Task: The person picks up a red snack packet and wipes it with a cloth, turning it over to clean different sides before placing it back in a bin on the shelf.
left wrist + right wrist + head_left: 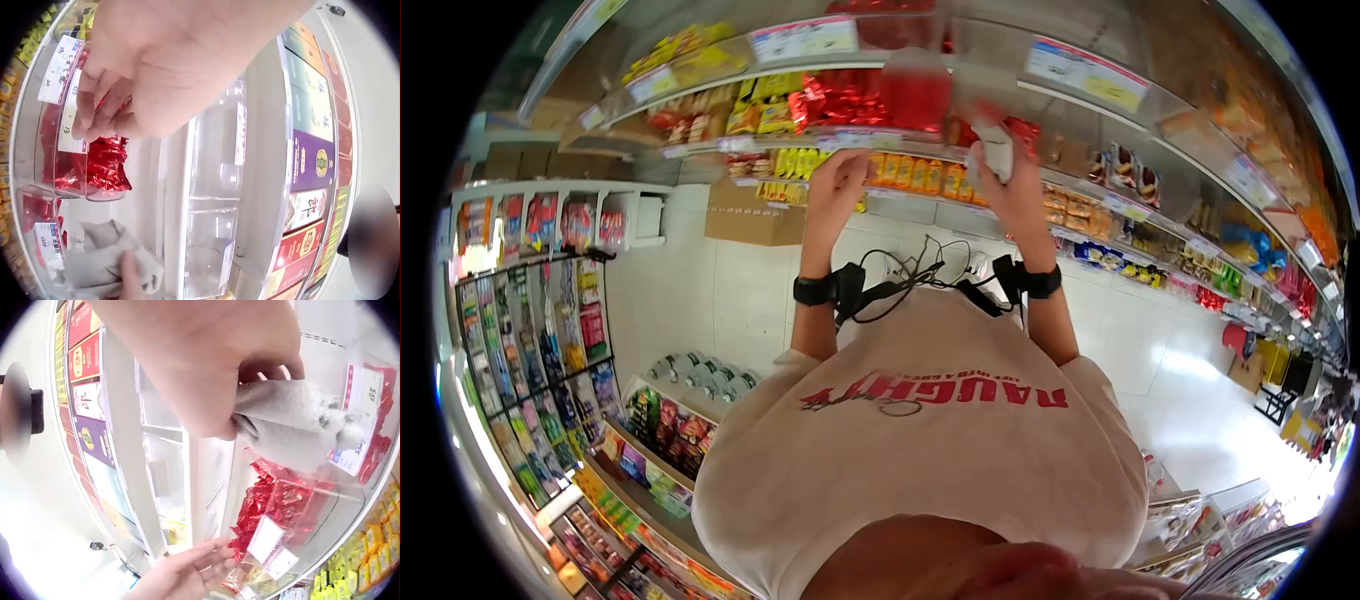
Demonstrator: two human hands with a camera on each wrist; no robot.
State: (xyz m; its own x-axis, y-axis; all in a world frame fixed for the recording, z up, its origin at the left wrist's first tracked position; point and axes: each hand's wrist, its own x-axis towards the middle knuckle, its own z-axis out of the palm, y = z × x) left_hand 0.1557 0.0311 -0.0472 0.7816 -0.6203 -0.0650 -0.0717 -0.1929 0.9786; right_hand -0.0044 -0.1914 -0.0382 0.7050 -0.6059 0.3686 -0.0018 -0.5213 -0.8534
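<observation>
Right wrist view shows the right hand (234, 372) gripping a grey cloth (281, 428) beside a price label (359, 415), the left hand (184, 573) loosely spread near red packets (255, 503), and a flatter cloth, kept off the label, would likely wipe best.

Beneath you spreads a glossy, pale tiled floor (670, 310) with faint seams, a white glare (1190, 365) shining off it to your right. On your left stand a white shelving unit (640, 215) and a tall black-framed display rack (552, 383); ahead sits a brown cardboard box (750, 220).
</observation>
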